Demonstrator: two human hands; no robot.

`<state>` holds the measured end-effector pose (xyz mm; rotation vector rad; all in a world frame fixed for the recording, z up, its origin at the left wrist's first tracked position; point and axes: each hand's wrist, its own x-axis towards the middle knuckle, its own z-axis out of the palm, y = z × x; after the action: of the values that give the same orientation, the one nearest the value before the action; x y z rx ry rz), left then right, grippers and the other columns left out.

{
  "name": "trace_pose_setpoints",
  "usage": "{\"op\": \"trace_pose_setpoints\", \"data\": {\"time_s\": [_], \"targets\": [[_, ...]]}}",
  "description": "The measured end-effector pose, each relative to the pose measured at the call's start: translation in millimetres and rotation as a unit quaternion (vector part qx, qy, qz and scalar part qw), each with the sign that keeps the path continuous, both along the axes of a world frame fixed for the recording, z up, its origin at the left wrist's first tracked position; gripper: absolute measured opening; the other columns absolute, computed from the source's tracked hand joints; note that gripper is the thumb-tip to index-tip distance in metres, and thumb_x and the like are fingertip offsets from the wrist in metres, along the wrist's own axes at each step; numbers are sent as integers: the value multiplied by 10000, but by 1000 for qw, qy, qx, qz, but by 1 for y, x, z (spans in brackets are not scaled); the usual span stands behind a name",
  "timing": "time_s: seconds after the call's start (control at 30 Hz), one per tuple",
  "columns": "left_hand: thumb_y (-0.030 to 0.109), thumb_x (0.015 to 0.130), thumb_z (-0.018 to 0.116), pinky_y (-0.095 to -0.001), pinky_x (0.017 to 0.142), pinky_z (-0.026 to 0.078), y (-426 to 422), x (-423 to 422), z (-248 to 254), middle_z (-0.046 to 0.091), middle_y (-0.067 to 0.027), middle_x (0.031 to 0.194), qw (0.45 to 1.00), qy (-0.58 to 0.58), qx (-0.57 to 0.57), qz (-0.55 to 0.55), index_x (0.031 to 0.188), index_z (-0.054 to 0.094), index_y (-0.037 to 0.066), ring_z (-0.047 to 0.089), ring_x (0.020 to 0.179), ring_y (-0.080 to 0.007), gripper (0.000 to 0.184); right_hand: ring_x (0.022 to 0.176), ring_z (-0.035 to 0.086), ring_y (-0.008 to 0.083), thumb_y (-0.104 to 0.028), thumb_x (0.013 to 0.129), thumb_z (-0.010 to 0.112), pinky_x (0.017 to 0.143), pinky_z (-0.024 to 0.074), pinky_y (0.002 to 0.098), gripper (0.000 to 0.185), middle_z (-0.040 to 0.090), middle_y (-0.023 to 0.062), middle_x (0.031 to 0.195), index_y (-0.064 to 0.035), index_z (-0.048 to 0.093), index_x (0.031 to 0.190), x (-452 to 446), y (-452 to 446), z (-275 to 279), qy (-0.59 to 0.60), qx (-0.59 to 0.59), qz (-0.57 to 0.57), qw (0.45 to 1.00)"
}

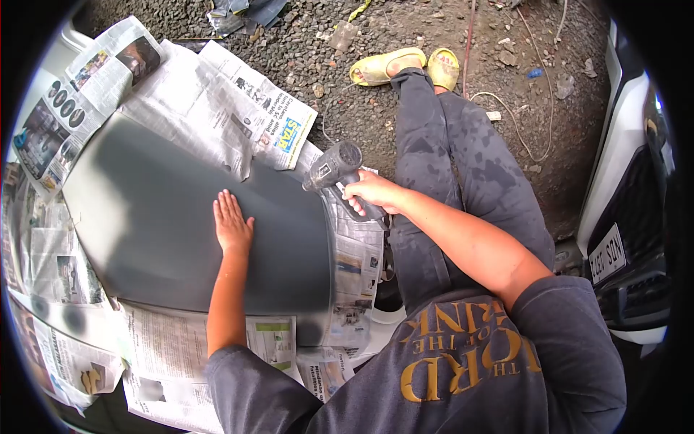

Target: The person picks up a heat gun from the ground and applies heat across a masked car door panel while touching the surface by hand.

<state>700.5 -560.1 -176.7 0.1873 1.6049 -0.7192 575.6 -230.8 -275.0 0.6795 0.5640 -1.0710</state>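
My left hand (233,223) lies flat on a curved, dark grey painted panel (166,239), fingers stretched out and together. The panel fades to a lighter shade at its upper left. A dark hair dryer (338,165) is held by its handle in my right hand (370,192), above the panel's right edge. Its nozzle points left, toward the grey surface. Newspaper sheets (210,108) border the panel on several sides, one of them lying partly over its top edge.
My outstretched legs (463,159) and yellow clogs (389,66) are on the right, over gravel ground (311,72). A thin hose (531,145) runs along the dirt. A vehicle with a licence plate (606,254) stands at the far right.
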Motion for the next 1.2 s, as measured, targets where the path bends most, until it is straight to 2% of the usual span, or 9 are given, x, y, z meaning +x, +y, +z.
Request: {"op": "trace_pose_setpoints", "data": {"time_s": [0.53, 0.83, 1.03, 1.07, 1.17, 1.2], "targets": [[591, 983, 359, -454, 1239, 18, 106, 131, 21, 132, -161, 1641, 987, -104, 115, 47, 1555, 183, 3, 70, 1526, -308, 838, 609, 557, 119, -79, 841, 627, 510, 505, 292, 182, 547, 29, 720, -65, 499, 971, -5, 5, -3, -10, -17, 21, 1000], [624, 966, 375, -453, 1235, -7, 167, 201, 70, 91, -130, 1654, 956, -210, 197, 61, 1568, 165, 37, 32, 1531, -296, 866, 586, 558, 126, -87, 838, 629, 505, 503, 294, 154, 551, 37, 701, -52, 513, 933, -12, 0, -1, -5, -13, 0, 1000], [624, 967, 370, -440, 1234, -8, 202, 224, 97, 86, -124, 1656, 931, -282, 188, 136, 1567, 163, 32, 26, 1533, -279, 868, 554, 550, 129, -98, 840, 625, 498, 491, 291, 106, 553, 41, 690, -52, 533, 864, -11, 0, 3, -15, -6, 4, 1000], [611, 969, 366, -435, 1234, -5, 208, 258, 98, 89, -125, 1656, 942, -253, 185, 116, 1566, 157, 29, 28, 1534, -270, 859, 556, 551, 128, -97, 840, 624, 498, 491, 291, 105, 552, 40, 689, -54, 533, 869, -10, 1, 2, -17, -7, 3, 1000], [611, 967, 359, -437, 1232, 3, 227, 237, 109, 79, -135, 1656, 899, -310, 181, 250, 1563, 161, 15, 19, 1535, -277, 865, 560, 551, 126, -89, 841, 618, 496, 492, 292, 97, 545, 34, 685, -61, 532, 876, -8, 0, 5, -19, 4, -2, 1000], [596, 963, 400, -447, 1231, 37, 237, 247, 113, 129, -164, 1644, 898, -290, 189, 273, 1549, 206, 5, 73, 1530, -294, 855, 561, 551, 125, -87, 841, 616, 496, 492, 292, 94, 543, 32, 683, -64, 532, 878, -8, -1, 6, -17, 9, -5, 1000]]}}
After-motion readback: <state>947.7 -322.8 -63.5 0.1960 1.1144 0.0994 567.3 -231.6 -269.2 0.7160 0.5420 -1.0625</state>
